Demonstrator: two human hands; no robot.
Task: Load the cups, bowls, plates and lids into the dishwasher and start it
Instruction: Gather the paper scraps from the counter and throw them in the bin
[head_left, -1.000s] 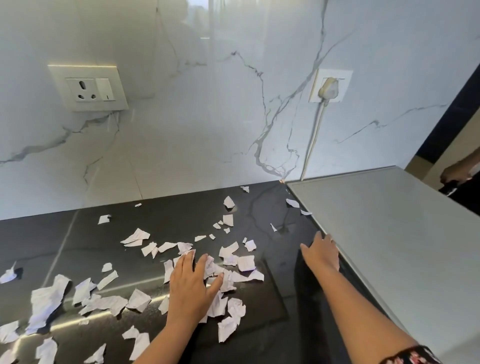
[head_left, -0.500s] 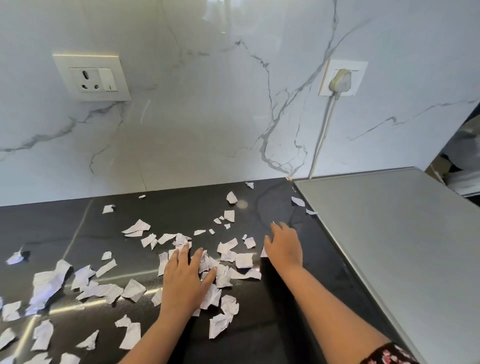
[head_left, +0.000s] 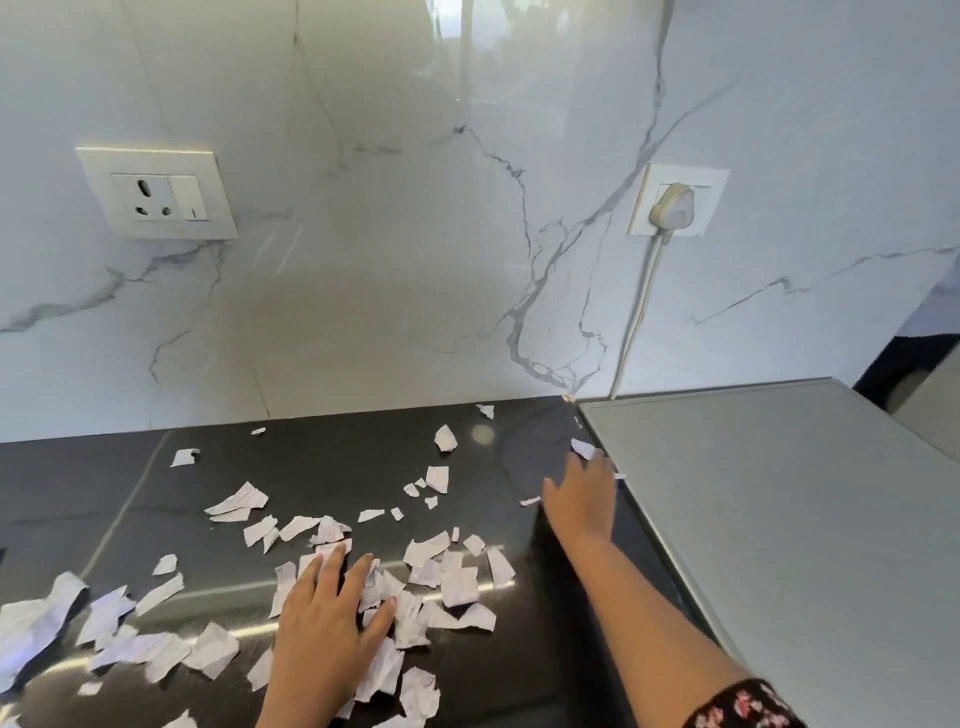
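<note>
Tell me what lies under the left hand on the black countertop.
Under the flat left hand lie torn white paper scraps, edges sticking out around it on the glossy black countertop. How many scraps the palm covers cannot be seen.

Dark floral sleeve (head_left: 743, 707), bare forearms

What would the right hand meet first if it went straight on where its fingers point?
The right hand points its fingers at the back wall. First in line: the torn paper scrap just ahead, beside the grey appliance top; whether they touch already is unclear.
</note>
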